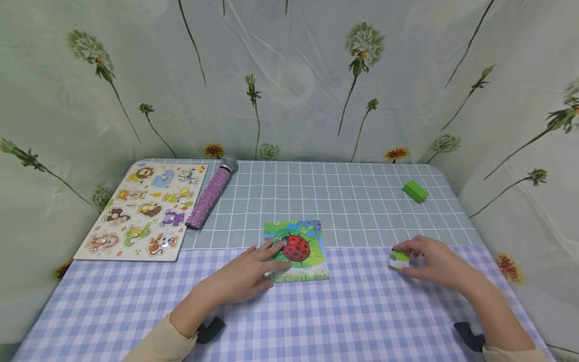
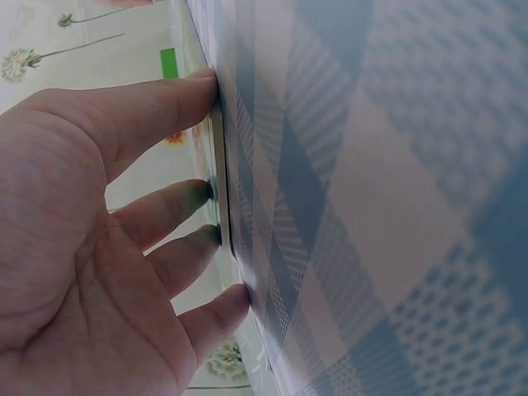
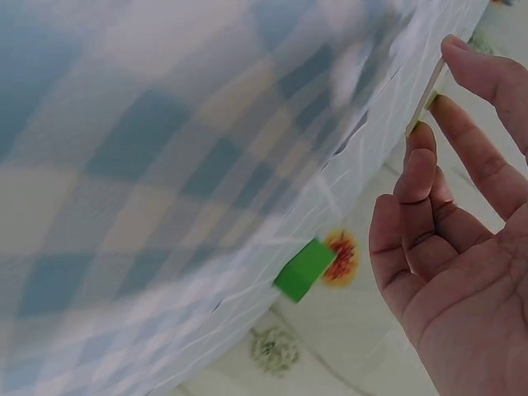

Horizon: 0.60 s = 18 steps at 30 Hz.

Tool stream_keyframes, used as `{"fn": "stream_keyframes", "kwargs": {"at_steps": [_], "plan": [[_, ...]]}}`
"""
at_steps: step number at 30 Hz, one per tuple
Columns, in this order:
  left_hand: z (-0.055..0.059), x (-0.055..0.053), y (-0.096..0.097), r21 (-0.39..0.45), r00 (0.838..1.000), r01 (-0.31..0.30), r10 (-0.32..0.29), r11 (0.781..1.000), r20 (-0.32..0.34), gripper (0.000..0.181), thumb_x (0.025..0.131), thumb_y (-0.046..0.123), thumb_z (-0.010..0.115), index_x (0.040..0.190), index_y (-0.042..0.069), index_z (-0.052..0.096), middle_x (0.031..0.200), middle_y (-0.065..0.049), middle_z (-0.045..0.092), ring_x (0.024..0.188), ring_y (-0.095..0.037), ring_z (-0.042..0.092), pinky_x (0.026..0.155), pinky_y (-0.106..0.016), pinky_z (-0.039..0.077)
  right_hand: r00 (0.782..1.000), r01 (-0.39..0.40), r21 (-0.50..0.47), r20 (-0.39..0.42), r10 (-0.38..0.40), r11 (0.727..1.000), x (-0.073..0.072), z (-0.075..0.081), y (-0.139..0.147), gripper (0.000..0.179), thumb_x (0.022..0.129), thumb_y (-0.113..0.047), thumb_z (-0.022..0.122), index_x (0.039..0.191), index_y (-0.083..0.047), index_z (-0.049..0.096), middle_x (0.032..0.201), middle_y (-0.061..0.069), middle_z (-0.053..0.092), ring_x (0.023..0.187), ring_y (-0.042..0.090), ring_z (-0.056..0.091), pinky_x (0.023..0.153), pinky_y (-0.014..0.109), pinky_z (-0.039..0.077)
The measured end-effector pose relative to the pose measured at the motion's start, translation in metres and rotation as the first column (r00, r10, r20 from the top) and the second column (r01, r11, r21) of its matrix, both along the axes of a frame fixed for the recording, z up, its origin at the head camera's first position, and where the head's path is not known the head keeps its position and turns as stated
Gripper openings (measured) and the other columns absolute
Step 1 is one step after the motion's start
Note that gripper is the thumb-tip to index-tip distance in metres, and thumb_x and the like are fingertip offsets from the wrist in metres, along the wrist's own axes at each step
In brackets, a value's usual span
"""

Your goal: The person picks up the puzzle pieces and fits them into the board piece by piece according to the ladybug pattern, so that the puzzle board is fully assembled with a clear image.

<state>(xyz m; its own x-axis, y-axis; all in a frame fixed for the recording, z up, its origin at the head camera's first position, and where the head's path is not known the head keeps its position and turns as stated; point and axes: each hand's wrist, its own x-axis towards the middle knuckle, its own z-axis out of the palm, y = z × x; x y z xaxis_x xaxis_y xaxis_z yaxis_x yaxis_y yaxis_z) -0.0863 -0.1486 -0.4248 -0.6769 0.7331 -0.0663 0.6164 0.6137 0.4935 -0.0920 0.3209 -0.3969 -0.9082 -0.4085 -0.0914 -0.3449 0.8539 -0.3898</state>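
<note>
A square ladybug jigsaw puzzle (image 1: 318,254) lies on the checked cloth in the middle of the table. My left hand (image 1: 244,274) rests on its left side with spread, fairly straight fingers; the left wrist view shows the fingertips on the thin board's edge (image 2: 219,157). Off to the right, my right hand (image 1: 429,261) pinches a small green and white puzzle piece (image 1: 400,258) between thumb and fingers. Seen edge-on in the right wrist view, this piece (image 3: 424,97) is thin and held off the cloth.
An animal peg board (image 1: 122,221) lies at the left, with a pink glittery microphone (image 1: 211,196) against its right edge. At the back right stands a green block (image 1: 414,191). A flowered curtain (image 1: 298,80) hangs behind and beside the table.
</note>
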Motion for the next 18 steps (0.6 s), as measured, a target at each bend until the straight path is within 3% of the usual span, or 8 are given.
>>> {"fn": "stream_keyframes", "kwargs": {"at_steps": [11, 18], "plan": [[-0.007, -0.004, -0.002, 0.060, 0.999, 0.028, -0.026, 0.998, -0.029, 0.050, 0.100, 0.015, 0.075, 0.148, 0.020, 0.066, 0.172, -0.022, 0.036, 0.158, -0.053, 0.034, 0.114, -0.080, 0.039, 0.997, -0.078, -0.041, -0.005, 0.077, 0.996, -0.012, 0.007, -0.038, 0.040, 0.083, -0.023, 0.093, 0.120, -0.016, 0.077, 0.110, -0.010, 0.072, 0.093, 0.009, 0.061, 0.081, 0.031, 0.056], [-0.004, -0.004, -0.001, 0.021, 1.000, 0.010, -0.010, 1.000, -0.003, 0.051, 0.100, 0.014, 0.076, 0.149, 0.023, 0.066, 0.173, -0.019, 0.036, 0.159, -0.051, 0.033, 0.117, -0.077, 0.038, 0.993, -0.113, -0.057, 0.018, 0.114, 0.992, -0.018, 0.010, -0.061, 0.037, 0.086, -0.022, 0.091, 0.120, -0.018, 0.077, 0.112, -0.010, 0.073, 0.097, 0.012, 0.063, 0.085, 0.034, 0.059]]}}
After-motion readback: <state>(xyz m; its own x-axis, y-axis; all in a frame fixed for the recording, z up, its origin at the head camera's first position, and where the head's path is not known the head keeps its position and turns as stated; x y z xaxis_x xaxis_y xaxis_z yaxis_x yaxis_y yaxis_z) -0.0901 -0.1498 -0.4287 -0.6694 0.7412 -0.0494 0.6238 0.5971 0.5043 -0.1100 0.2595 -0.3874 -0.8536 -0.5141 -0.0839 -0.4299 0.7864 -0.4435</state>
